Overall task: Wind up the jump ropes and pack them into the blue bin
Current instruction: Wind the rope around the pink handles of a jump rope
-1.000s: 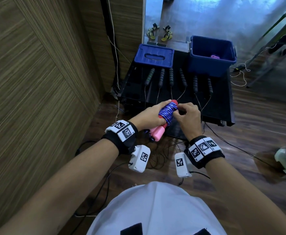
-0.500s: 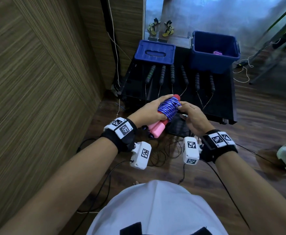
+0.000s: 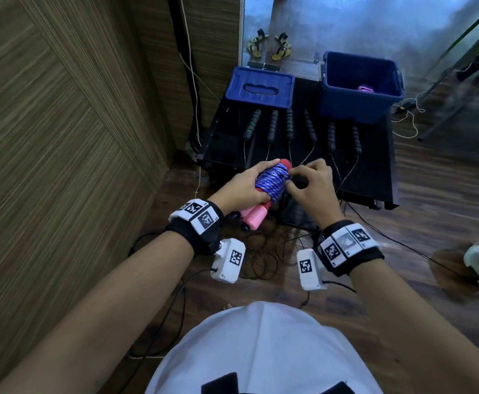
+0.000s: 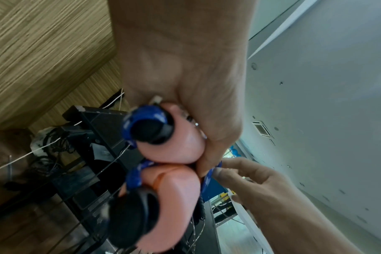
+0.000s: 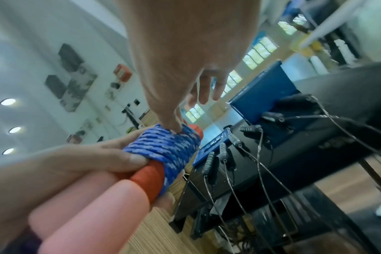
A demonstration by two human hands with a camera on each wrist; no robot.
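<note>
- While the blue bin (image 3: 360, 105) stands open at the far right of the black worktop (image 3: 374, 177), with something pink already lying in it, its lid (image 3: 259, 88) rests at the far left and six dark-handled ropes (image 3: 289, 125) lie in a row between them and the near edge.
- Nearer, in front of the worktop, the left hand (image 3: 242, 184) grips the pink handles (image 3: 256, 218) of one jump rope side by side, its fingers curled round them.
- Wound tightly round those handles is the blue cord (image 3: 271, 182); winding looks nearly finished.
- At the cord's right side the right hand (image 3: 313, 184) has its fingertips (image 5: 176, 128) pressed into the coils, seemingly pinching or tucking the loose end.
- Next, I judge, the end must be secured under a coil, then the bundle carried far right into the bin.
</note>
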